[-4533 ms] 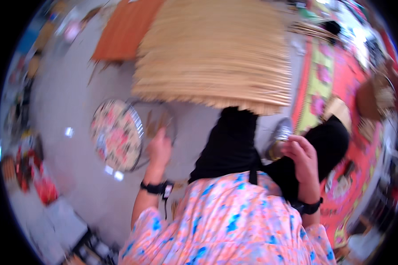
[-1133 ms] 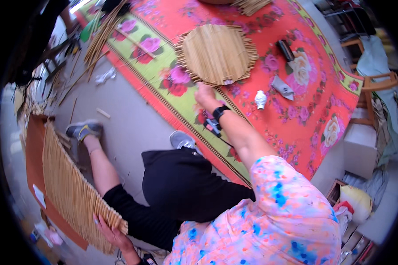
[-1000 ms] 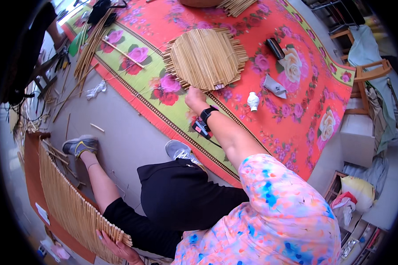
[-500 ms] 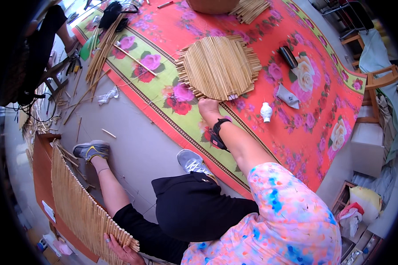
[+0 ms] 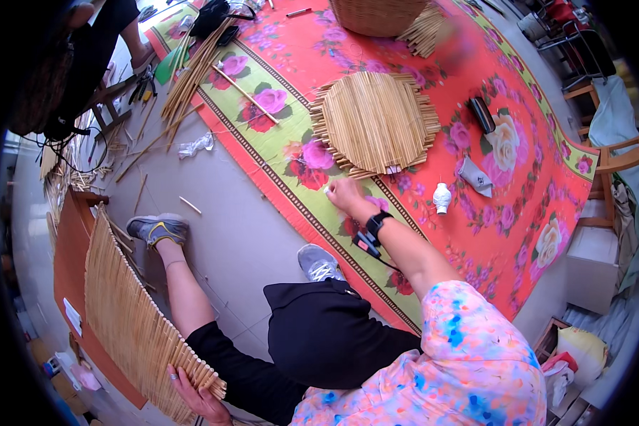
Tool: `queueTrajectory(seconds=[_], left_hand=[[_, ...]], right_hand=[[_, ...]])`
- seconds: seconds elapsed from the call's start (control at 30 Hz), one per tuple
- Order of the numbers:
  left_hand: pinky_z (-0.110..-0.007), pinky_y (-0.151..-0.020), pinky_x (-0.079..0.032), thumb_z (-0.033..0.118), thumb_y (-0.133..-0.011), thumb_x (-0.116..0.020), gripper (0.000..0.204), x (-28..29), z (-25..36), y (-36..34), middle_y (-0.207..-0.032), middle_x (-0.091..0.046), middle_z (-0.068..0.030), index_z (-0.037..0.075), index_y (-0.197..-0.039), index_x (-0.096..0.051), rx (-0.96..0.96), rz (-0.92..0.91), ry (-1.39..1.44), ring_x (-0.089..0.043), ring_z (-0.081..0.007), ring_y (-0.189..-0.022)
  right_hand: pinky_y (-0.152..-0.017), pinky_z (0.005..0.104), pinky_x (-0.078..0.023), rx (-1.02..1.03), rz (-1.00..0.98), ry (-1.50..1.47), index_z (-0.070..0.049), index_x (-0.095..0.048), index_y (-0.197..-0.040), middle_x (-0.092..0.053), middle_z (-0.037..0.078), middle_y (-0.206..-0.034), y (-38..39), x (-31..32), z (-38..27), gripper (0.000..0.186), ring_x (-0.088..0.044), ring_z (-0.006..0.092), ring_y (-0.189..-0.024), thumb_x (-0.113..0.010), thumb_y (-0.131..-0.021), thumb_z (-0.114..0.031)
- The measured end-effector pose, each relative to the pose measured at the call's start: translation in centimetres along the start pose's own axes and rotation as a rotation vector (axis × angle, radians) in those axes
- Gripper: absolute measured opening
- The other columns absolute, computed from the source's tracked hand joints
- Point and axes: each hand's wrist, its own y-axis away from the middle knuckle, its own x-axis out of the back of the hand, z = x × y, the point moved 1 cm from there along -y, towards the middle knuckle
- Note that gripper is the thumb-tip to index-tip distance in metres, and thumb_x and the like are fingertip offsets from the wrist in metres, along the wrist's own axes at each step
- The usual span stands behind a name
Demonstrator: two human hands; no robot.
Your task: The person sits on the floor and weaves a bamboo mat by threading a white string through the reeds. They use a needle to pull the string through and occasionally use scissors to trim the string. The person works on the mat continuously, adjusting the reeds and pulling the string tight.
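My left hand [image 5: 199,397], at the lower left, is closed around the edge of a long mat of thin reed sticks [image 5: 135,319] set side by side. The mat slants up and away, next to my leg. Over the green border of the floral cloth, my right hand [image 5: 349,197] is closed, and a small white thing shows at its fingertips; what it is I cannot make out. Just beyond that hand lies a round panel of reed sticks [image 5: 375,122], with uneven stick ends jutting out around it.
On the red floral cloth [image 5: 419,241] are a small white vase-shaped thing [image 5: 441,199], a grey pouch [image 5: 476,176] and a dark case [image 5: 483,115]. A woven basket [image 5: 376,15] and a stick bundle [image 5: 424,32] are at the back. Another person's leg [image 5: 133,39] shows at upper left.
My right hand has drawn back from the near edge of the round panel and is now apart from it. My left hand stays on the mat. The whole view has shifted slightly.
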Motion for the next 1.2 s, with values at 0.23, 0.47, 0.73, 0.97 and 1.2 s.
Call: queueTrajectory(seconds=[0.23,0.47,0.73,0.97,1.2], left_hand=[[-0.044,-0.106,-0.022,0.043,-0.095,-0.032,0.059,-0.3,-0.6,0.6,-0.139,-0.033,-0.0227,-0.004,-0.130,-0.040,0.019,0.000,0.068,-0.032,-0.0384,-0.128],[-0.042,-0.107,-0.023,0.039,-0.094,-0.040,0.055,1.2,0.0,0.0,-0.138,-0.035,-0.0224,-0.003,-0.129,-0.042,0.020,-0.047,0.089,-0.032,-0.0374,-0.128],[-0.041,-0.103,-0.030,0.009,-0.080,-0.060,0.046,5.9,5.4,-0.9,-0.132,-0.040,-0.0236,-0.003,-0.123,-0.047,-0.121,0.100,0.219,-0.040,-0.0376,-0.123],[-0.032,-0.089,-0.044,0.015,-0.079,-0.066,0.057,8.8,14.6,-4.7,-0.136,-0.038,-0.0177,-0.001,-0.128,-0.043,-0.466,0.027,0.858,-0.049,-0.0232,-0.116],[-0.021,-0.064,-0.047,0.006,-0.083,-0.062,0.035,9.3,18.0,-4.9,-0.093,-0.057,-0.0052,-0.002,-0.115,-0.051,-0.328,-0.521,1.494,-0.058,-0.0085,-0.073]], right_hand=[[-0.054,0.0253,-0.048,-0.070,-0.074,-0.767,-0.002,-0.064,-0.085,-0.061,0.006,-0.075,7.6,-2.3,0.7,0.020,-0.060,0.0149,-0.061,-0.069,-0.076,-0.019],[-0.039,0.0143,-0.035,-0.574,-0.141,-1.423,-0.004,-0.058,-0.102,-0.061,0.000,-0.075,10.8,4.4,-1.0,0.021,-0.055,0.0046,-0.054,-0.061,-0.083,-0.013],[-0.053,0.0174,-0.043,-0.147,-0.309,-1.674,-0.004,-0.053,-0.101,-0.059,0.000,-0.081,14.7,20.5,-11.3,0.017,-0.053,0.0056,-0.061,-0.054,-0.087,-0.012],[-0.054,0.0187,-0.041,0.309,-0.747,-1.587,-0.002,-0.051,-0.105,-0.058,0.008,-0.088,23.5,28.9,-22.9,0.022,-0.051,0.0080,-0.062,-0.055,-0.085,-0.011],[-0.053,0.0176,-0.042,0.479,-0.868,-1.462,-0.002,-0.051,-0.105,-0.061,0.011,-0.087,28.5,30.8,-27.9,0.023,-0.053,0.0085,-0.061,-0.055,-0.086,-0.012]])
